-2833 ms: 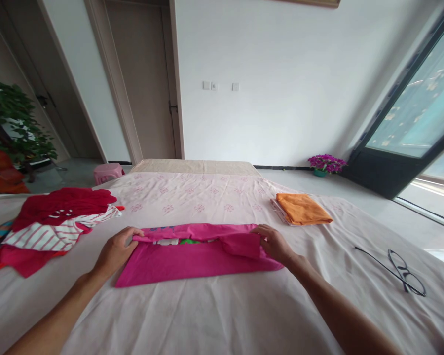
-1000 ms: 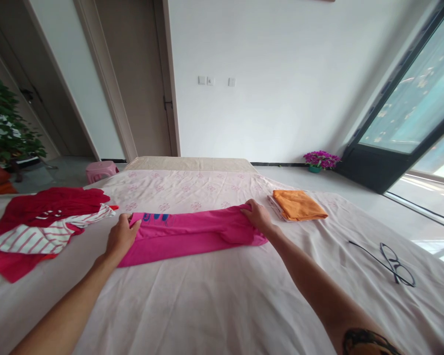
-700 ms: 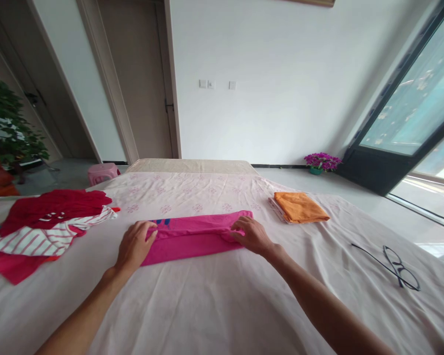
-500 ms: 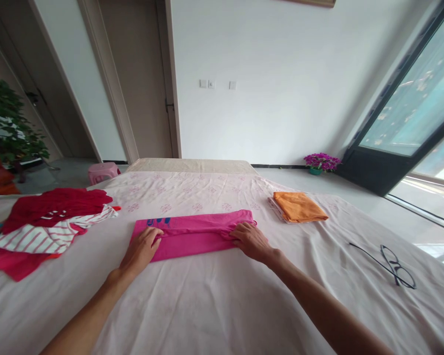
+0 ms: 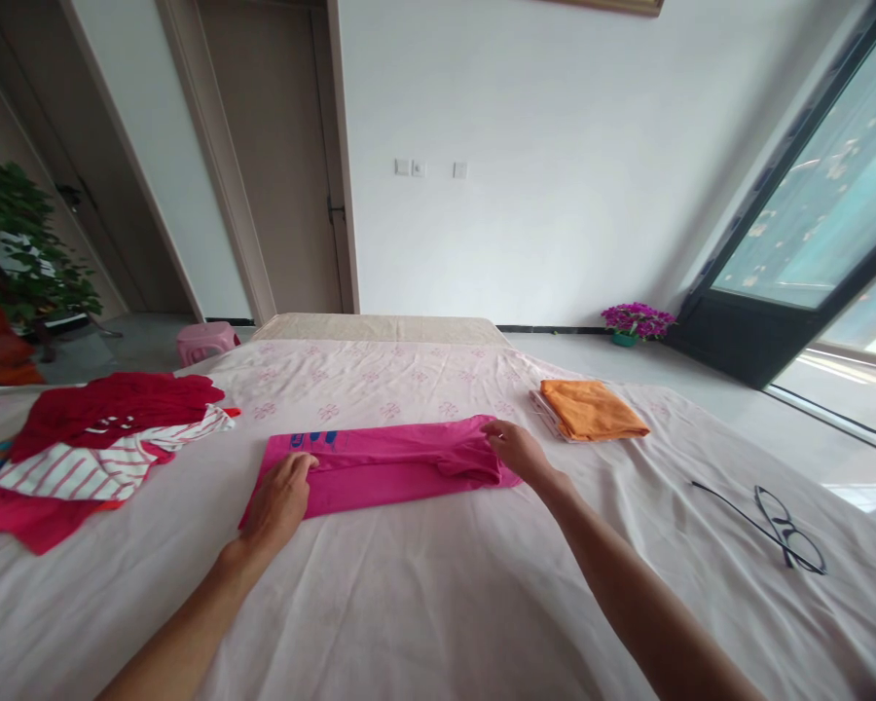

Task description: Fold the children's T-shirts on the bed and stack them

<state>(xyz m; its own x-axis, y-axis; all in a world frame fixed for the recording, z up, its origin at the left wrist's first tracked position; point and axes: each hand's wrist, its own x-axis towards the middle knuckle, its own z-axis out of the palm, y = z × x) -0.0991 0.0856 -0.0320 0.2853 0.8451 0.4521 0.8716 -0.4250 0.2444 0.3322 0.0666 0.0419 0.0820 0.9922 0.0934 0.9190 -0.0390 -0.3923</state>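
Observation:
A bright pink shirt point(image 5: 386, 482) with blue print near its left end lies folded into a long strip on the bed, a loose fold running along it. My left hand point(image 5: 284, 495) rests on the strip's left end, fingers curled and closed on the cloth. At the far right corner, my right hand point(image 5: 517, 450) has thumb and fingers pinched together on the fabric's edge. The cloth bunches slightly just left of that hand.
Crumpled red and striped clothes point(image 5: 109, 438) lie on the left of the bed point(image 5: 409, 604). To the right are a folded orange cloth point(image 5: 595, 409) and black-framed glasses point(image 5: 784, 531). Beyond the bed stand a pink stool point(image 5: 208, 341) and purple flowers point(image 5: 637, 319).
My right hand has moved right and slightly away from me, from the middle fold to the shirt's far right corner. My left hand has shifted slightly left and nearer me.

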